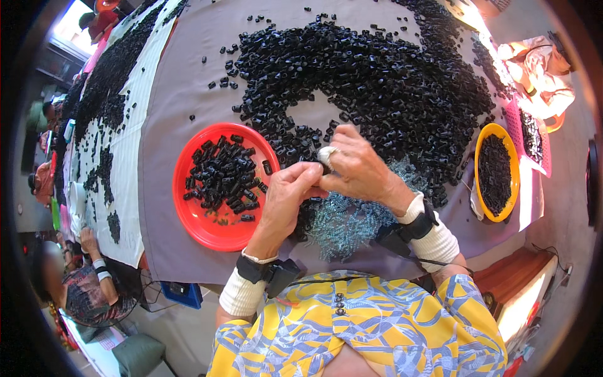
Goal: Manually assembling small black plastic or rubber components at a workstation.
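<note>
My left hand (287,198) and my right hand (361,164) meet over the near edge of the big heap of small black plastic pieces (370,81). Thumb and fingers of both are pinched together, fingertips almost touching; what lies between them is too small and hidden to make out. A white wrap (326,156) circles a finger of my right hand. Under my right wrist lies a tangled pile of tiny pale-blue, spring-like pieces (345,226). Left of my left hand, a round red tray (195,223) holds a loose mound of black pieces, some slightly longer than those in the heap.
A yellow oval basin (516,182) of dark pieces stands at the right, beside a pink basket (516,129). Grey cloth (163,163) covers the table. At left, another person's hand (89,240) rests near a white-covered table (132,207) with more black pieces.
</note>
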`<act>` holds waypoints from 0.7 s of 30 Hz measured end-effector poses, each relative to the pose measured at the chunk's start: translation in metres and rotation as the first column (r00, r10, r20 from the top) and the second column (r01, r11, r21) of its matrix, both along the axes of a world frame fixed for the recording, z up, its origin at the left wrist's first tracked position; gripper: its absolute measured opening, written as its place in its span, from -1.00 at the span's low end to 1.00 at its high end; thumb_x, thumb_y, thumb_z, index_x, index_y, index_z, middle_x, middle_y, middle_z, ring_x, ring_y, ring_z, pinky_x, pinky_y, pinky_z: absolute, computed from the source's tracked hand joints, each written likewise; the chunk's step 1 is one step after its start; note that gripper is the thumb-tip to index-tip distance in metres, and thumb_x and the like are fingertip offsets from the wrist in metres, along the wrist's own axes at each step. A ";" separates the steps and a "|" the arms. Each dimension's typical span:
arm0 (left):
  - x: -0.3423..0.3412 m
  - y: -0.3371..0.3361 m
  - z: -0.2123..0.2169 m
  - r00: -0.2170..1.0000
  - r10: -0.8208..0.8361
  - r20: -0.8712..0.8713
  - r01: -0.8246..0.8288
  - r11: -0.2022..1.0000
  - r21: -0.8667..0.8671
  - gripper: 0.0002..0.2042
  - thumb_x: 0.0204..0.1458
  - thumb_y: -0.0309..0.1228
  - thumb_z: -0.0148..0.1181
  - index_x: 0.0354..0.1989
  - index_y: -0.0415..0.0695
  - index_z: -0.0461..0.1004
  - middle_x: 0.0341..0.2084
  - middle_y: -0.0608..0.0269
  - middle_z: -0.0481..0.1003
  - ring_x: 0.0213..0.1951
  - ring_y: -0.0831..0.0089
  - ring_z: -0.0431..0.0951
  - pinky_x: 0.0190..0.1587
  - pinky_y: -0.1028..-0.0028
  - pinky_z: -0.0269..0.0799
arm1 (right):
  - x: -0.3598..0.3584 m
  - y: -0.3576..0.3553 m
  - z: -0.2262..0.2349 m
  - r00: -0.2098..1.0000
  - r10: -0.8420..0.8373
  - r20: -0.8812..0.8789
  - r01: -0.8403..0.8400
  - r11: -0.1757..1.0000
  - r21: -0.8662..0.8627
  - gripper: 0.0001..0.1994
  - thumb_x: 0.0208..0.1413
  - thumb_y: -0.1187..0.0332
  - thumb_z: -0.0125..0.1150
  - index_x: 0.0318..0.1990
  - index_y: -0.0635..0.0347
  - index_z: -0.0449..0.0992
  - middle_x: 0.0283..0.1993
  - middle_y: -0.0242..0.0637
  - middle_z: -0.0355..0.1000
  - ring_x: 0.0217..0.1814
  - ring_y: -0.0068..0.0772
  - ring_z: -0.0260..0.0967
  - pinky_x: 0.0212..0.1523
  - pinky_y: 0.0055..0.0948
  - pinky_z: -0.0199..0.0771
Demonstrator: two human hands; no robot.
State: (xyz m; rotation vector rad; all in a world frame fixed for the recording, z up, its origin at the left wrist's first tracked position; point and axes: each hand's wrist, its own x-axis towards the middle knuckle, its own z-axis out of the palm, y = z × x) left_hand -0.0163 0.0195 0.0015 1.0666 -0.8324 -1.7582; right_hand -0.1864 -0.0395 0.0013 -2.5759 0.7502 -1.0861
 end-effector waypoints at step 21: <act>0.085 0.030 -0.009 0.753 0.649 -0.109 -0.640 0.761 0.110 -0.73 0.17 -0.24 0.07 -0.25 -0.24 0.48 -0.44 0.18 0.53 -0.44 0.45 0.54 -0.35 0.47 0.53 | -0.046 -0.043 0.011 0.865 -0.311 -0.395 0.350 0.936 0.029 -0.87 -0.05 0.34 0.22 -0.43 0.22 0.51 -0.39 -0.27 0.43 -0.23 -0.26 0.34 -0.15 -0.26 0.26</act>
